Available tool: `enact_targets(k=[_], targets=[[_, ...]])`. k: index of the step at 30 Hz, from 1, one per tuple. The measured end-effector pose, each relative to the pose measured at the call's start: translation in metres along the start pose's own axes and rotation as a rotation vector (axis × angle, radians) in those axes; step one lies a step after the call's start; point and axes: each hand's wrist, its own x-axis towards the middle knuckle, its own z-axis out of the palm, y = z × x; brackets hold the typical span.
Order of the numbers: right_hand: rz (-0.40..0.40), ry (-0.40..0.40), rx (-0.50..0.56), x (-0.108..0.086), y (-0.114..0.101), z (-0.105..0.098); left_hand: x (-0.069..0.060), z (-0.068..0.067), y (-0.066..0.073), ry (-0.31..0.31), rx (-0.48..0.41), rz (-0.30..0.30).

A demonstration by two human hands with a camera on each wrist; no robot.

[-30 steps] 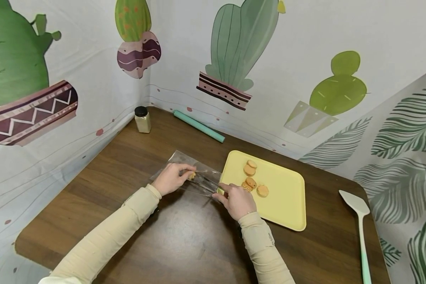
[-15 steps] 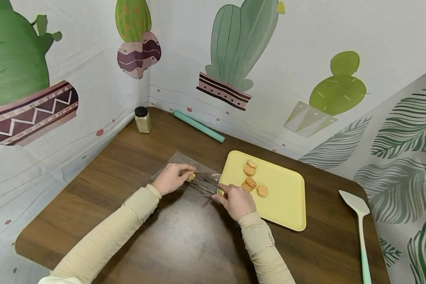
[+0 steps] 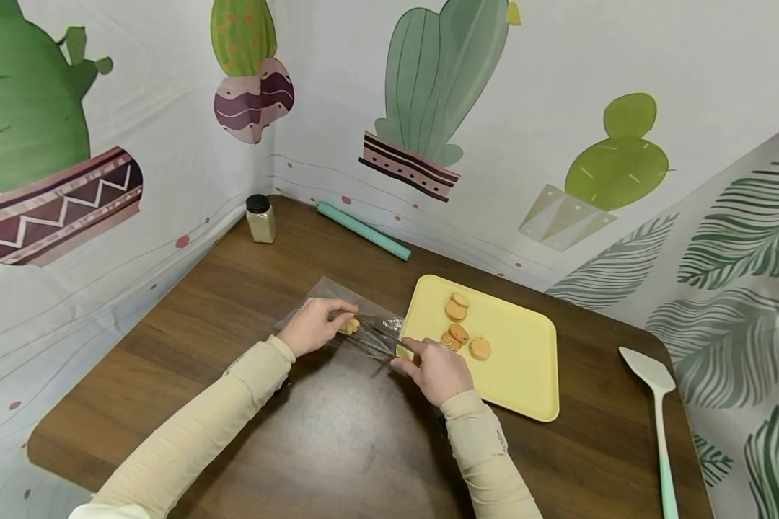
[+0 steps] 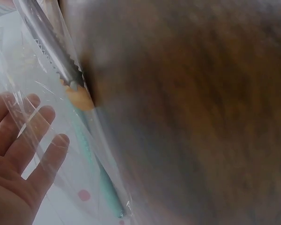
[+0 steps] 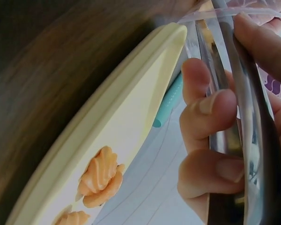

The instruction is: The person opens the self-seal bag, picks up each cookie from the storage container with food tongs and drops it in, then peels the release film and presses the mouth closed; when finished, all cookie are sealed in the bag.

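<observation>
My left hand (image 3: 317, 326) pinches the edge of a clear plastic bag (image 3: 327, 290) above the table. In the left wrist view its fingers (image 4: 49, 159) lie spread against the film. My right hand (image 3: 436, 369) grips metal tongs (image 5: 250, 117), fingers curled round both arms. The tongs reach into the bag, and their toothed tips are at a cookie (image 4: 79, 97) inside it; I cannot tell whether they still clamp it. A yellow tray (image 3: 526, 375) is beside the right hand, with several cookies (image 3: 456, 310) on it.
A jar with a black lid (image 3: 262, 219) stands at the back left corner. A teal rod (image 3: 363, 231) lies along the back wall. At the right edge lies a spatula (image 3: 658, 404) with a white head and green handle. Patterned cloth covers the walls.
The right hand has shifted slightly right, with the tongs. More of the cookie in the bag shows beside the left fingertips. The left hand has hardly moved.
</observation>
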Motion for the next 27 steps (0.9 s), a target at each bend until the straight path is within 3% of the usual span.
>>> enact_targets(k=[19, 27], targets=[[0.031, -0.017, 0.033, -0.002, 0.001, -0.006, 0.001, 0.001, 0.001, -0.005, 0.002, -0.007], [0.055, -0.007, 0.043, -0.014, 0.008, -0.014, 0.001, 0.001, -0.001, -0.018, -0.02, -0.019]])
